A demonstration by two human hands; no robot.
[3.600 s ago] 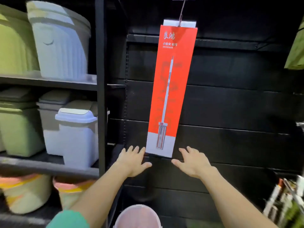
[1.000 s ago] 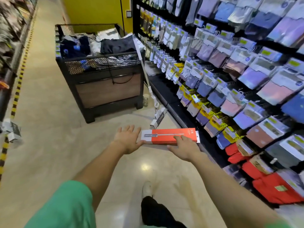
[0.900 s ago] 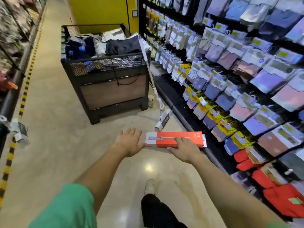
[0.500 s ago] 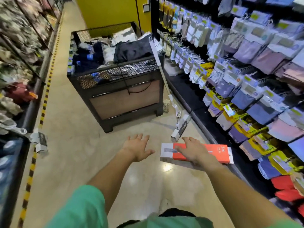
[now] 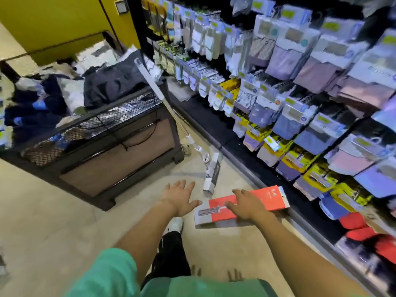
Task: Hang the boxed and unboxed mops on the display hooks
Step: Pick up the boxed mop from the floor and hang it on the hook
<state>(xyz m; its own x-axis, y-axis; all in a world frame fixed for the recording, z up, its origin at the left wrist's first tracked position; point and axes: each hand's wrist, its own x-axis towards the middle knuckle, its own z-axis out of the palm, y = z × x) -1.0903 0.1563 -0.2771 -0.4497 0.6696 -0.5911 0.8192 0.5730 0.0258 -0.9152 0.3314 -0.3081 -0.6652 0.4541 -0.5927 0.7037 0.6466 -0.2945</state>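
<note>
A long red and grey boxed mop (image 5: 267, 199) lies flat on the shop floor beside the base of the shelving. My right hand (image 5: 246, 205) lies over its middle with the fingers spread and fairly straight. My left hand (image 5: 180, 199) is open, palm down, just left of the box's grey end and apart from it. An unboxed mop (image 5: 162, 99) leans against the corner of the bin, its white head (image 5: 212, 172) on the floor just beyond the box.
A black mesh bin (image 5: 120, 151) full of dark clothing stands on the left of the aisle. Shelving (image 5: 300, 103) with several hanging packs of garments runs along the right. My shoe (image 5: 175, 225) is on the tiled floor below my left hand.
I have turned from the hung box and walked up to this box on the floor. My right hand slid from its near edge onto its middle; my left hand came off the grey end.
</note>
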